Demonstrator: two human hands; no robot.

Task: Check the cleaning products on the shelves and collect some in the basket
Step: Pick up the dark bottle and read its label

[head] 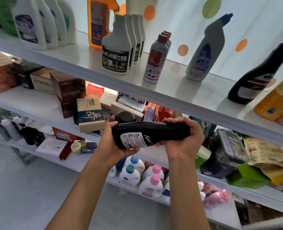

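You hold one black bottle (pixel 147 135) lying sideways in both hands, in front of and just below the edge of the top shelf (pixel 170 97). Your left hand (pixel 114 146) cups the fat base end from underneath, fingers curled round it, thumb on top. Your right hand (pixel 185 140) is wrapped tight round the narrow neck end, so the cap is hidden. Both hands are closed on the bottle; neither is free.

The white label faces up toward you, script logo readable. Judgement: the sideways hold with the label turned up suits reading it, so this is the checking step, not the collecting one.

On the top shelf, well right of the held bottle, stands a second black bottle (pixel 260 80) of the same shape, leaning in the wide-angle view. Left of it stands a grey bottle with a blue cap (pixel 203 52), then a row of red-capped bottles (pixel 157 60), then a row of grey bottles with dark labels (pixel 117 47), the rows running back from the edge.

Below the held bottle, on a lower shelf, white jugs with pink and teal caps (pixel 147 178) are packed together.

The basket is not clearly in view; a grey rim at the bottom right corner may be it, cannot tell. Nothing shown as collected yet.
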